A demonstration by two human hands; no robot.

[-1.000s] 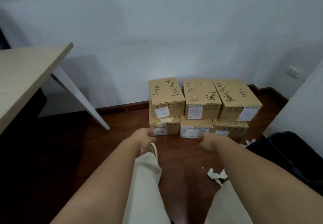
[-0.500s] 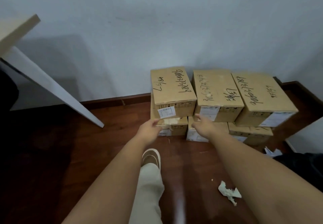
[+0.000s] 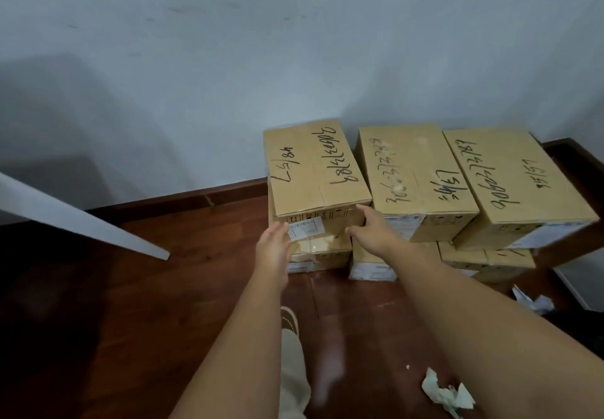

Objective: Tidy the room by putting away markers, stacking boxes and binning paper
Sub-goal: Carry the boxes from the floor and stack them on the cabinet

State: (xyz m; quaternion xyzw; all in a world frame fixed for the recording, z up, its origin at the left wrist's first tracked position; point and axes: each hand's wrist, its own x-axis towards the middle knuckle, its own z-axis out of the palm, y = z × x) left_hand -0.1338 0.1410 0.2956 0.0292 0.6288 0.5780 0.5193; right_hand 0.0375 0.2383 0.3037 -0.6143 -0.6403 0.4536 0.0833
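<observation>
Nearest the camera, a crumpled scrap of white paper (image 3: 446,394) lies on the dark, glossy wood floor (image 3: 163,320) at lower right, ragged & creased. Just left of centre, a cream trouser leg ends in a brown-and-white shoe (image 3: 290,320) flat on the boards. A 2nd crumpled paper wad (image 3: 531,302) sits further right, near the bottom boxes.

Two bare forearms reach fwd from the bottom edge. The left hand (image 3: 274,247) is open, palm turned inward, fingers straight, pressed against the near-left corner of the top-left cardboard box (image 3: 313,170), partly covering a white printed label (image 3: 307,227). The right hand (image 3: 367,229) is also open, thumb spread low & fingers extended up to the box's near-right corner. The hands bracket the near face; whether the box is lifted can't be told.

The boxes are plain brown corrugated card, rectangular, w/ black handwritten marker scrawl on the lids. The top layer has 3 side by side: the held one at left, a middle box (image 3: 415,183) and a right box (image 3: 519,176). Each rests on a lower box (image 3: 322,253), so the stack is 2 high, set against the wall.

At far left, a slanted white table leg (image 3: 81,219) meets the floor. Behind everything, a dark wood skirting board (image 3: 196,196) runs beneath a matt pale wall (image 3: 261,42) w/ faint scuffs.
</observation>
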